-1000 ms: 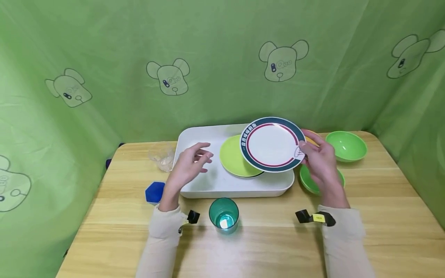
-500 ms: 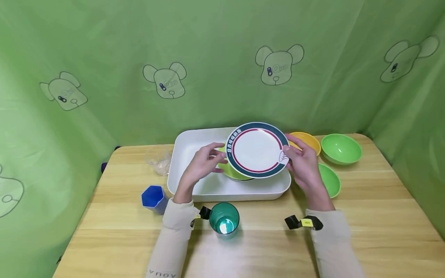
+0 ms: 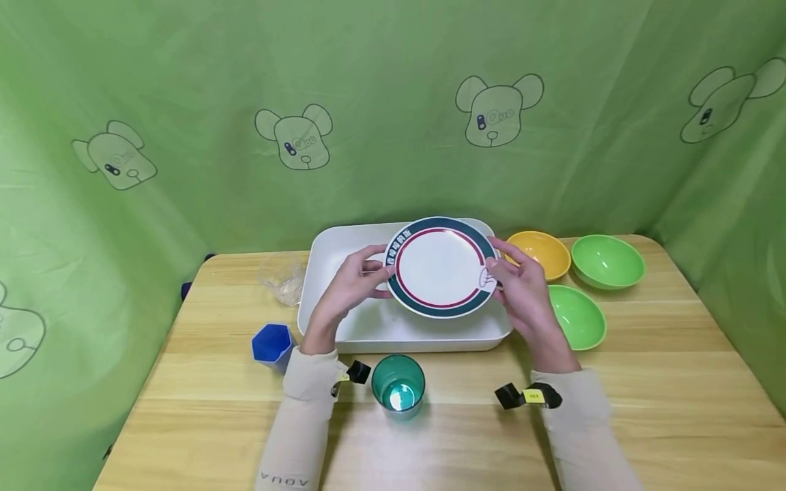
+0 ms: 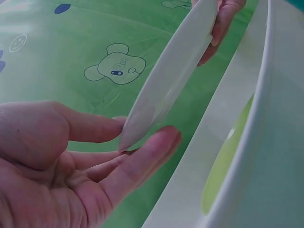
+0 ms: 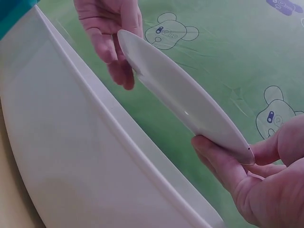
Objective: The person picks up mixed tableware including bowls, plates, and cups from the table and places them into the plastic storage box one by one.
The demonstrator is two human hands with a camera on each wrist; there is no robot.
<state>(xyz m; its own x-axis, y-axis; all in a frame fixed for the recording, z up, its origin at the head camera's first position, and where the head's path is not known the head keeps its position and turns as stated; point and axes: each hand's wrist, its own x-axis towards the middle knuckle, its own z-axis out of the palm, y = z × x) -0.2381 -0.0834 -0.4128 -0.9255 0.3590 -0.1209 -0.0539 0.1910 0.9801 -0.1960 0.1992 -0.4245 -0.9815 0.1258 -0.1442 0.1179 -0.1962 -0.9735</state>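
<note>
A white plate with a dark green rim band and a red ring is held up over the white basin, tilted. My right hand pinches its right rim, thumb on top and fingers beneath. On the opposite rim, my left hand has its thumb at the edge and its fingers under it; the left wrist view shows this left hand close up. A yellow-green plate lies in the basin in that view; the held plate hides it in the head view.
A teal cup stands in front of the basin. A blue hexagonal cup and a clear glass are to the left. Right of the basin sit an orange bowl, a green bowl and another green bowl.
The right hand has brought the plate leftward over the basin, covering the yellow-green plate in the head view. My left hand has moved right to the plate's left rim and taken hold there.
</note>
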